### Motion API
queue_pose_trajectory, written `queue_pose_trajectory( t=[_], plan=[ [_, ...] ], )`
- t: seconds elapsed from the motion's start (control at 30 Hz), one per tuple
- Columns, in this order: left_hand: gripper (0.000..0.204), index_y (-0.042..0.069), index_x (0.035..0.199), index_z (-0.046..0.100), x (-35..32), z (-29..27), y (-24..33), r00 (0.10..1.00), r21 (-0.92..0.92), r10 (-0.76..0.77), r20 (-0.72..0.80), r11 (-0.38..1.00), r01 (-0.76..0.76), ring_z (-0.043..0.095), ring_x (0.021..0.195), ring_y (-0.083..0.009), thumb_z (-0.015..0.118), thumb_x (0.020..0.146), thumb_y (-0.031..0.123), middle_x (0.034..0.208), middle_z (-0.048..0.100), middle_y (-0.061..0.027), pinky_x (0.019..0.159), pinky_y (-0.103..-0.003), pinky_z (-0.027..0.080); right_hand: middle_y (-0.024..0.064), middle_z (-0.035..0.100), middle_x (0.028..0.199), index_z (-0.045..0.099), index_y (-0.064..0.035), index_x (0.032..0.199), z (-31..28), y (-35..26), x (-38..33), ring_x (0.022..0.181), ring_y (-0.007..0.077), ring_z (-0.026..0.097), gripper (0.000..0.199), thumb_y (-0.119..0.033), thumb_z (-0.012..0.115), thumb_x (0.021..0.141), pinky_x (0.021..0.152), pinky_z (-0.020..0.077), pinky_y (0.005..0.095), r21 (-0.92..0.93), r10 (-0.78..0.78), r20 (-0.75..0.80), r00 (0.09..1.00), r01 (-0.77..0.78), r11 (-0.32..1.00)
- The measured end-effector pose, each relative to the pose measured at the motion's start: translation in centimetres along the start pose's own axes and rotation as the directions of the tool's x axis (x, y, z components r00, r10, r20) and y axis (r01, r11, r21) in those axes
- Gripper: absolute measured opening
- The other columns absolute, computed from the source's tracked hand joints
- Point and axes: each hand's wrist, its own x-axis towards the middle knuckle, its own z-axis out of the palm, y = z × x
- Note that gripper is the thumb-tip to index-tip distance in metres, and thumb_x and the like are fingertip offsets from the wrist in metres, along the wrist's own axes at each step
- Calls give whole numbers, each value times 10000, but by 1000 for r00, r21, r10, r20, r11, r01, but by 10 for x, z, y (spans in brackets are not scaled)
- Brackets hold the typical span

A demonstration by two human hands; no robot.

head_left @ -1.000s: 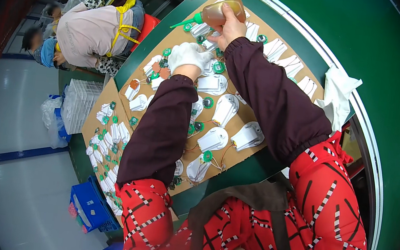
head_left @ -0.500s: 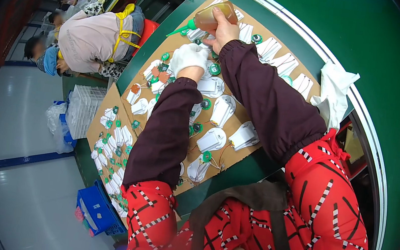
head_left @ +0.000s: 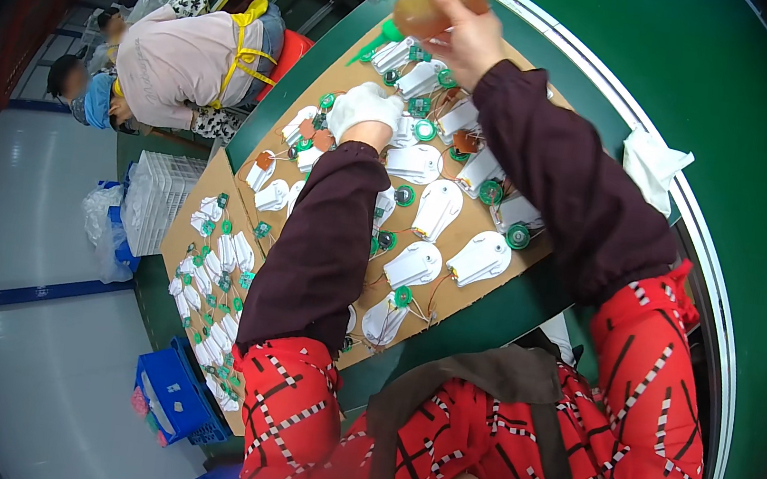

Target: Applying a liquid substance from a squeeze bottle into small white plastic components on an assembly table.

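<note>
My right hand (head_left: 470, 41) is closed round a squeeze bottle (head_left: 439, 2) of amber liquid. Its green nozzle (head_left: 374, 42) points down to the left, above the far part of a brown cardboard sheet (head_left: 294, 229). My left hand (head_left: 366, 111), in a white glove, is curled low over the parts on that sheet; its fingertips and anything in them are hidden. Around it lie white plastic casings (head_left: 438, 210) with thin wires, round green-rimmed parts (head_left: 425, 131) and small green circuit boards (head_left: 419, 107). Orange-brown pieces (head_left: 323, 140) lie just left of the glove.
A second cardboard sheet (head_left: 209, 182) with similar parts adjoins on the left. White cloth (head_left: 653, 167) lies at the right table edge. Beyond the table's left side are a seated person (head_left: 176, 56), stacked white crates (head_left: 158, 202) and a blue bin (head_left: 177, 396).
My right hand and the bottle have moved up and to the right, uncovering more casings and round parts. The gloved left hand has stayed at nearly the same spot.
</note>
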Motion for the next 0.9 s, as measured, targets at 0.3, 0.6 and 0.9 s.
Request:
queue_pose_trajectory(
  t=[0.3,0.6,0.9],
  plan=[
    [288,202,1006,685,15,9,2,995,-140,34,91,990,-21,599,1004,-287,547,810,361,1053,644,-100,853,-380,467,121,582,1074,432,14,1205,-47,-20,0,921,184,617,598,-328,703,796,743,530,292,-511,-339,200,919,393,764],
    [264,124,919,700,16,9,2,993,-137,110,48,985,-102,632,866,-291,605,790,334,902,663,-128,772,-356,480,91,581,1088,466,-1,1188,-19,-22,-20,1005,172,555,545,-75,744,725,900,432,323,-287,-414,337,845,512,810],
    [286,221,1013,686,19,11,1,990,-125,70,124,991,-55,590,1023,-295,591,801,388,1079,637,-87,857,-383,465,78,595,1037,499,-7,1121,-7,-19,-30,969,155,566,513,-119,771,701,878,438,308,-298,-372,373,850,489,819]
  ],
)
